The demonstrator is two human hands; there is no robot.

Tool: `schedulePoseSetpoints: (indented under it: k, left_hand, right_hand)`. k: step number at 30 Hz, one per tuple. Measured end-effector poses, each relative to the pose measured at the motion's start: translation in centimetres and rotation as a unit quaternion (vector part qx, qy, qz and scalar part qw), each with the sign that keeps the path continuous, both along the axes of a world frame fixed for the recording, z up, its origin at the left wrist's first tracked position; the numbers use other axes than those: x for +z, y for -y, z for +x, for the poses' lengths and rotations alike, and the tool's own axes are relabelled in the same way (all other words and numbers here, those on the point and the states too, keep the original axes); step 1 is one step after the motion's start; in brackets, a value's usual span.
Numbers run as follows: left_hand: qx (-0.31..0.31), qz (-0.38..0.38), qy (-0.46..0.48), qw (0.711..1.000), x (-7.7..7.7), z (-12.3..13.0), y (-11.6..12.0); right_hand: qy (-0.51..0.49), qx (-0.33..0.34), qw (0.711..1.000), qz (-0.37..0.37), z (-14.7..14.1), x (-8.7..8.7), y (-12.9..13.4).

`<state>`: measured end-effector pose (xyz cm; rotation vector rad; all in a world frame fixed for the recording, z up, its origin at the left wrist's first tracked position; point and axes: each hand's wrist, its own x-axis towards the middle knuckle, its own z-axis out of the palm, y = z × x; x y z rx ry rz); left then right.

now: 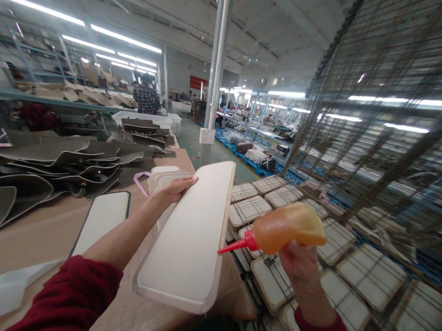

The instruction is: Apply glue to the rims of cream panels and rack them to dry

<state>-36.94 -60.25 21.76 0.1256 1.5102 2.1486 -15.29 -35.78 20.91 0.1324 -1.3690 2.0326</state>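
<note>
Brown desk [65,219] at eight o'clock; left grip [176,189] pinching white, round-cornered panel [188,237], right grip [300,264] clasping red-nozzled amber bottle [286,228]!

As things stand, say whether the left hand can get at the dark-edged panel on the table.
Probably not without letting go: the left hand grips the white panel. Otherwise the way looks open: the dark-edged panel lies on the table, partly behind the left forearm.

High grey ceiling [289,27] above me, bright tube lights [126,38] in rows, one pale column [217,63] carrying a white socket box [206,135], greenish floor [189,135] beyond the brown worktop [61,217], red banner [197,83] on the far wall [182,66].
</note>
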Motion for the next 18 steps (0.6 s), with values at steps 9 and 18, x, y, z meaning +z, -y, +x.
schedulePoseSetpoints:
  k: [9,18]
  left_hand:
    - [0.03,-0.014,0.018,0.999,1.3,0.2,0.2]
    - [0.074,-0.009,0.025,0.997,1.7,0.2,0.4]
  right_hand:
    - [0.001,0.014,1.0,-0.017,0.8,0.1,0.1]
    - [-0.019,0.036,0.999,-0.015,1.5,0.6,0.3]
